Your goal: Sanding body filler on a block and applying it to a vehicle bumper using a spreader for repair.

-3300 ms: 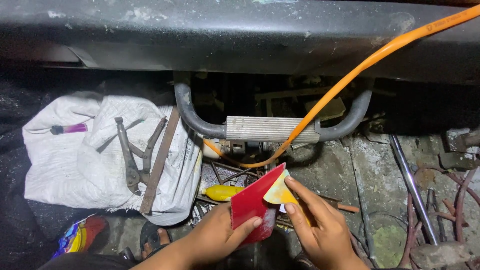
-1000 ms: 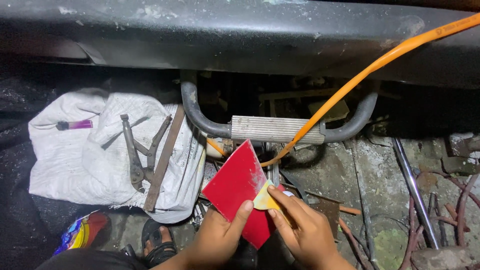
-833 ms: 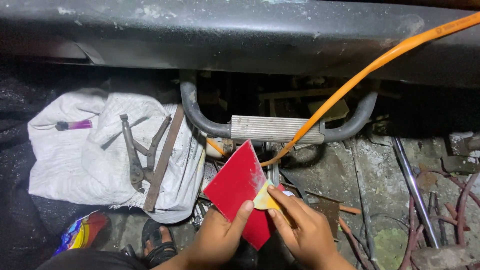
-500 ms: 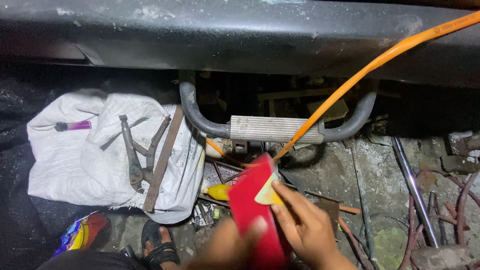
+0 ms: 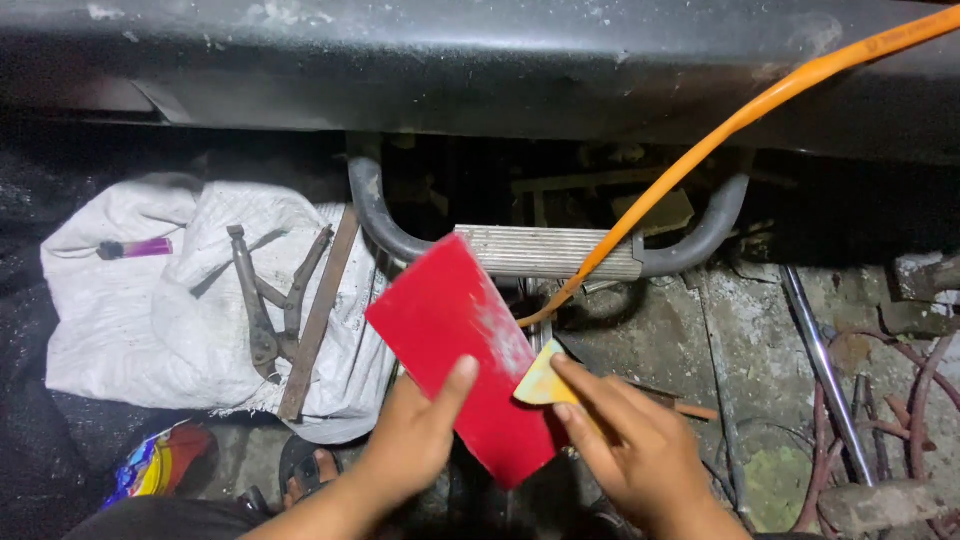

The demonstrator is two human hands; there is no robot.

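Red flat card [image 5: 462,345], whitish-smudged, tilted, with yellow scraper [image 5: 541,382] touching its edge.

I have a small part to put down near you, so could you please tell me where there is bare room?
The left of the white woven sack is bare between the purple lighter and the rusty pliers. The grey concrete floor below the ribbed metal step is fairly open. Crowded: the steel rod and red wires on the right.

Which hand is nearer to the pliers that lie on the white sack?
The left. The left hand holds the red board, just right of the pliers on the white sack. The right hand lies farther right, beyond that board.
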